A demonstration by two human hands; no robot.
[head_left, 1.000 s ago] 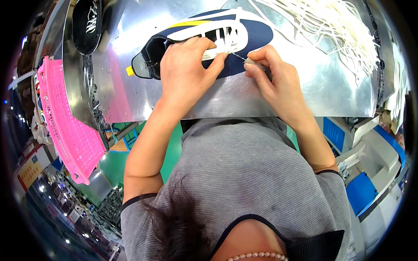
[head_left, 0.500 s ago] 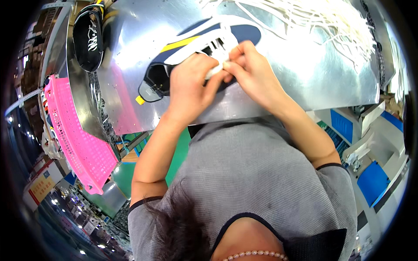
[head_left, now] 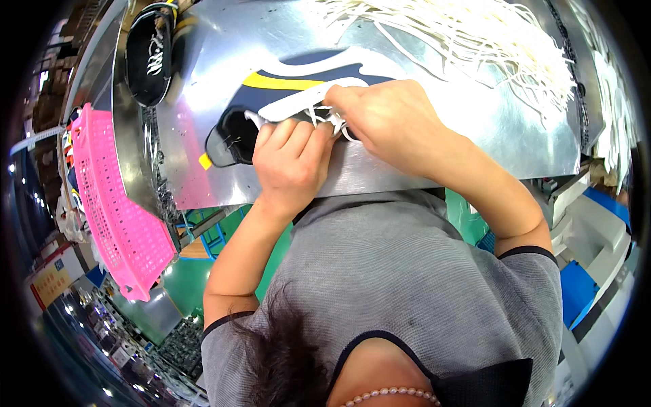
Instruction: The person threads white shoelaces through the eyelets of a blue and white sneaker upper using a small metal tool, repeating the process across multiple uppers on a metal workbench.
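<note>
A shiny metal worktop [head_left: 434, 146] fills the far half of the view. At its near edge both hands have drawn together: the left hand [head_left: 291, 159] is curled shut, pinning the navy shoe [head_left: 285, 88], and the right hand [head_left: 397, 119], a second ago out to the right, now pinches the white lace [head_left: 324, 117] at the eyelets. That suggests a lace pulled snug. Loose laces [head_left: 468, 41] heap along the far edge; a black shoe [head_left: 152, 51] sits at the far left corner beside a pink basket [head_left: 112, 203].

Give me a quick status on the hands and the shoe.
Left hand gripping navy shoe. Right hand on white lace. Loose laces piled behind, clear.
</note>
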